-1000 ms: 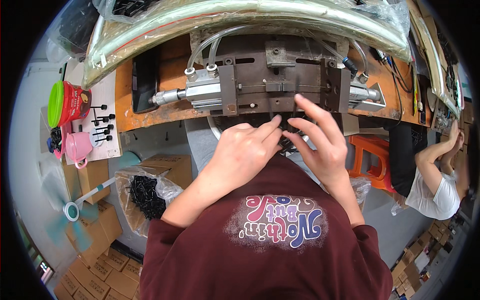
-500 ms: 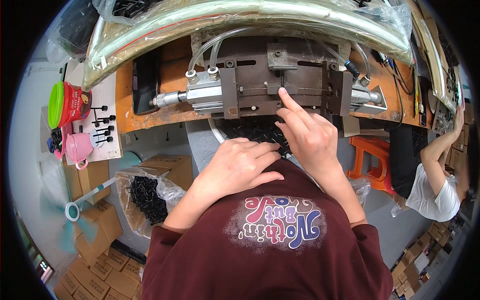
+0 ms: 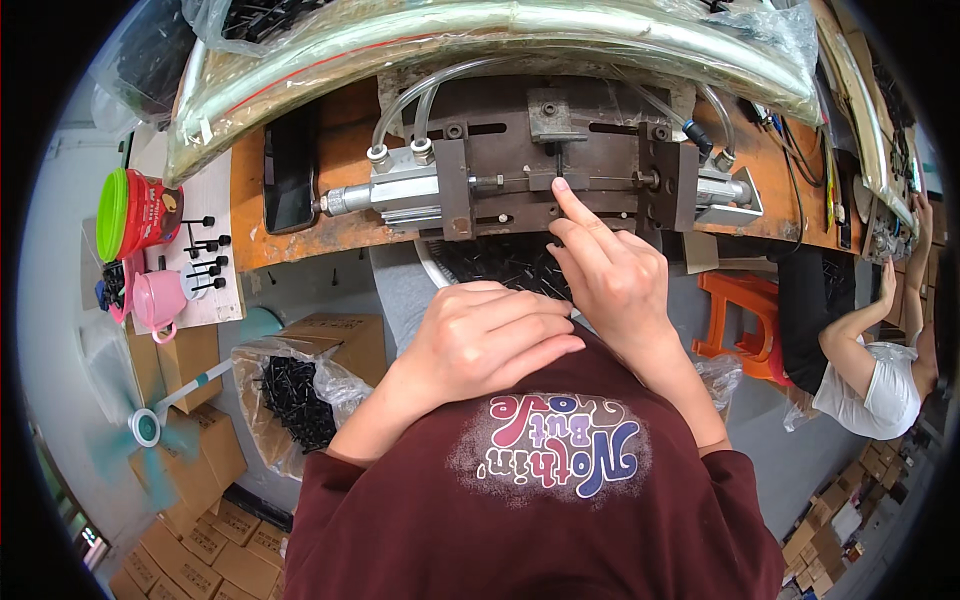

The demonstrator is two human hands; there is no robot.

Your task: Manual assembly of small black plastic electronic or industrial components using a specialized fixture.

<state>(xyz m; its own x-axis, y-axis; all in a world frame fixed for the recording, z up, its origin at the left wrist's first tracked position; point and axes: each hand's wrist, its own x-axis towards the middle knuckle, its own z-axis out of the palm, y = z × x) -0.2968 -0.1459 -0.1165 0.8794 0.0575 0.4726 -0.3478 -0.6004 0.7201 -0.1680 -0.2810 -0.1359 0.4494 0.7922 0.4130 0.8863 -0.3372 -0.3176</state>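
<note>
Black pin [image 3: 559,158], standing on the near-centre line of a dark steel fixture plate [image 3: 608,150], its far end at the grey clamp block [image 3: 550,118] and its near end meeting the narrow seat block [image 3: 541,182]. By its look the pin is light and stiff, of plastic or coated metal, smooth enough to slide under a careless fingertip and not especially fragile; its slim shaft would best be pinched near the free end, clear of the metal rods on either side.

Right hand [image 3: 612,268]: the index finger reaches straight out from the body, its tip [image 3: 561,187] resting at the near end of the pin and the seat block. The remaining fingers are bent back, apart from the pin; no pinch is made. The wrist lies low, the forearm slanting in from the right.

Left hand [image 3: 490,335]: palm down before the maroon shirt [image 3: 400,510], fingers nearly straight and lying together, pointing rightward; no object shows in it, though its underside is hidden from us onlookers.

Flanking the plate: left air cylinder [image 3: 408,187] and right air cylinder [image 3: 714,187]. Beyond the hands, below the bench edge: loose black parts [image 3: 500,260], heaped.
</note>
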